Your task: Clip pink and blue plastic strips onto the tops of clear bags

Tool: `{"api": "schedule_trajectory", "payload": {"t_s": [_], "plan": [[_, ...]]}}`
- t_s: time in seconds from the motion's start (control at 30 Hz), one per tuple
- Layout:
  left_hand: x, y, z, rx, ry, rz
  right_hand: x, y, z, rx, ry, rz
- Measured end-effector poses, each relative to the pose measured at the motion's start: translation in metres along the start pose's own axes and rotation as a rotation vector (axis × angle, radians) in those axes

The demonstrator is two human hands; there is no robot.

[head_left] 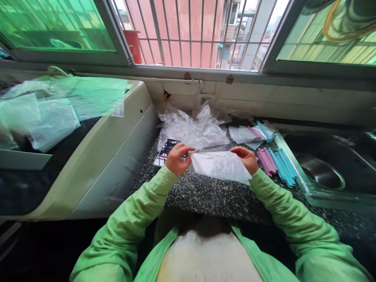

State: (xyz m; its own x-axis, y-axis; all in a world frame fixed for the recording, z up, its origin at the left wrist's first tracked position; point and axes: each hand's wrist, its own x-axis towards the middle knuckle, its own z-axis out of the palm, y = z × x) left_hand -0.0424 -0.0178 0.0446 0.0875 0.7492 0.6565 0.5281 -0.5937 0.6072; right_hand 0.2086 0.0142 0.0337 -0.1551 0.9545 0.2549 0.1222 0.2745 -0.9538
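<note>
Both hands, the left hand (176, 158) and right hand (246, 158), pinch one clear plastic bag (220, 166) by its top corners above the speckled surface (205, 194) (pink and blue strips (276, 161) lie just right, too bunched to count).

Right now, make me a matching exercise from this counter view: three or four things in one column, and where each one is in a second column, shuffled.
Things:
1. clear plastic bag
2. pink and blue sticks
3. metal sink
4. crumpled plastic

Places:
A. far right, set into the counter
B. held between left hand and right hand
C. at the back, under the window
D. lying just right of the right hand

Pairs: 1-B, 2-D, 3-A, 4-C
</note>
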Motion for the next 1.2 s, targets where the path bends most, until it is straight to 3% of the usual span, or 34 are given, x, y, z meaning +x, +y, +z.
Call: {"api": "schedule_trajectory", "payload": {"t_s": [0.23, 0.47, 0.63, 0.9, 1.03, 1.2], "plan": [[-0.001, -0.005, 0.016, -0.042, -0.008, -0.074, 0.0, 0.008, 0.0, -0.03, 0.088, 0.018], [0.0, 0.01, 0.011, -0.194, 0.04, -0.097, -0.001, 0.003, -0.012, -0.039, 0.19, -0.043], [-0.001, 0.01, 0.01, -0.358, 0.018, -0.157, -0.001, -0.001, -0.018, -0.029, 0.194, -0.063], [-0.001, 0.003, 0.021, -0.415, 0.035, -0.337, 0.0, 0.001, -0.018, -0.103, 0.151, -0.011], [-0.003, 0.001, 0.027, -0.478, 0.083, -0.324, 0.0, 0.003, -0.018, -0.123, 0.166, -0.047], [-0.007, 0.0, 0.031, -0.481, 0.051, -0.37, 0.003, 0.009, -0.024, -0.144, 0.147, -0.061]]}}
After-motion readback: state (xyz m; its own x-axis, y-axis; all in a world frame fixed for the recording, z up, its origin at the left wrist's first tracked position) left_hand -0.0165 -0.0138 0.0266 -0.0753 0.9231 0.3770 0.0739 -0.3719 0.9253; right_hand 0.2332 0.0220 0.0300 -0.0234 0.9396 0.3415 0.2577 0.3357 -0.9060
